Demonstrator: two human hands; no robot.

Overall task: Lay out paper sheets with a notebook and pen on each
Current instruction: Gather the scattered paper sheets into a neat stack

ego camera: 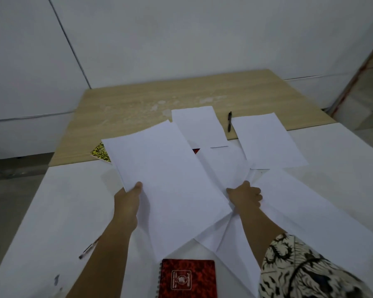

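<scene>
White paper sheets fanned across the counter (52, 211), both hands on them.
Left hand (128, 200) pinches a raised sheet (166, 179); right hand (246, 195) seems closed on crumpled sheets (228, 222). Red spiral notebook (187, 278) near edge, black pen (229, 121) far, another pen (88, 248) left.

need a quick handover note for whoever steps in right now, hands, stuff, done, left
Left hand: holding a sheet by its near edge, lifted.
Right hand: gripping bunched sheets.
Two sheets lie flat at the far side, a black pen between them on the table.
Red notebook at the near edge, yellow notebook far left, second pen near left.
Done: no sheet has a notebook or pen on it.
Left: spread the sheets, add notebooks and pens.
</scene>
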